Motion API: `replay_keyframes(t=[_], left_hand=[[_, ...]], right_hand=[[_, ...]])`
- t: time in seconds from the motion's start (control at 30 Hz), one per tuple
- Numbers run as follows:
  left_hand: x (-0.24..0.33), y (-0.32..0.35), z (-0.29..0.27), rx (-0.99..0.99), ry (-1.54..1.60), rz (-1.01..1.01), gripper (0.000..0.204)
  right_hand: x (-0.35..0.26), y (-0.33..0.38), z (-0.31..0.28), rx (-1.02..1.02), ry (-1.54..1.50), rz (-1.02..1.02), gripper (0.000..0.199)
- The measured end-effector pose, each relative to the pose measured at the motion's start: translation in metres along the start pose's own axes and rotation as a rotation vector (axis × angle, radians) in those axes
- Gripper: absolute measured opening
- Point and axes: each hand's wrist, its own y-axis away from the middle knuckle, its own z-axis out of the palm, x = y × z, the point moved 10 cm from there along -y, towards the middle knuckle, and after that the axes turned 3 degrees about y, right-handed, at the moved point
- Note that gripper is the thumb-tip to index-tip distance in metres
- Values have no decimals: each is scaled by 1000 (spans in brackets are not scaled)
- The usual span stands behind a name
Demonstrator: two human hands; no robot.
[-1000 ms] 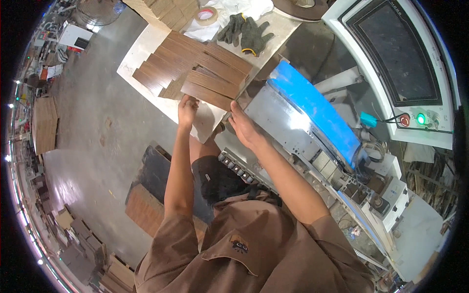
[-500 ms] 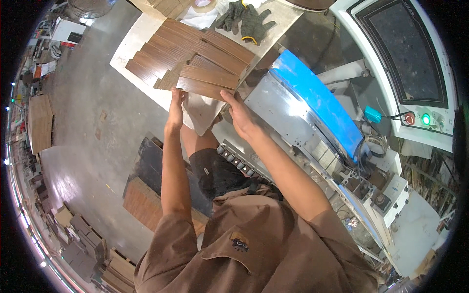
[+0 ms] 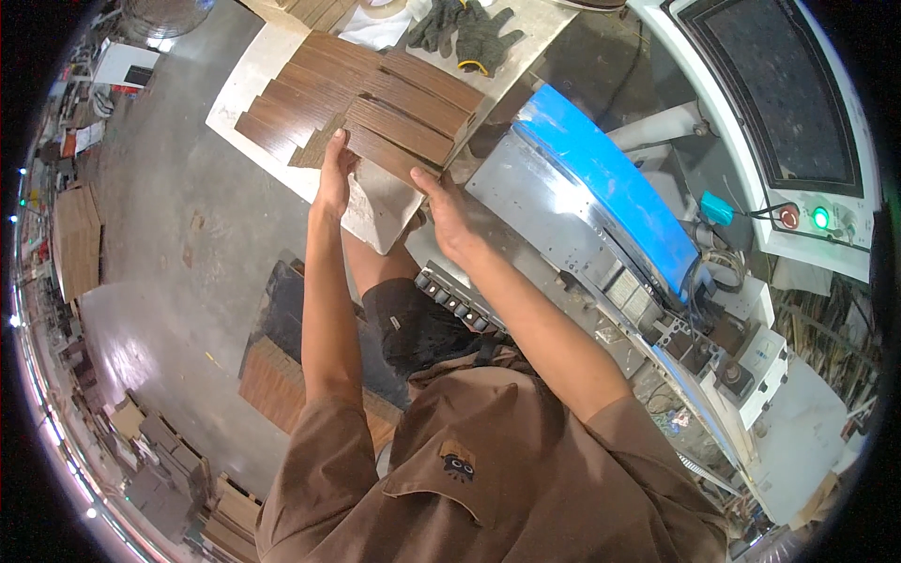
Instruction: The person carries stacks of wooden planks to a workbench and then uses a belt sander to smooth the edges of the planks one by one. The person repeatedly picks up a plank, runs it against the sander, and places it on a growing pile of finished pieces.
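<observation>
A brown short-sleeved shirt with a small dark chest emblem, forearms bare.

Rows of brown rectangular wooden slats lie overlapping on the pale slab worktop. Behind them rests a pair of grey knitted work gloves. The left hand and right hand meet the nearest slat's ends. Right of the worktop stands a metal machine with a blue slanted cover.
</observation>
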Motion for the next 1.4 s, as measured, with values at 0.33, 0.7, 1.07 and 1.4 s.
replay_keyframes(t=[0.33,0.7,1.07,1.4], left_hand=[[-2,34,-15,186,-38,3,76],[-6,113,12,138,-1,71,73],[-41,150,160,95,-124,-24,70],[-46,128,214,18,6,-226,71]], right_hand=[[11,0,-12,57,39,30,127],[-9,83,-5,-36,28,-13,116],[-43,137,-174,241,23,15,75],[-60,123,-199,242,-18,-63,133]])
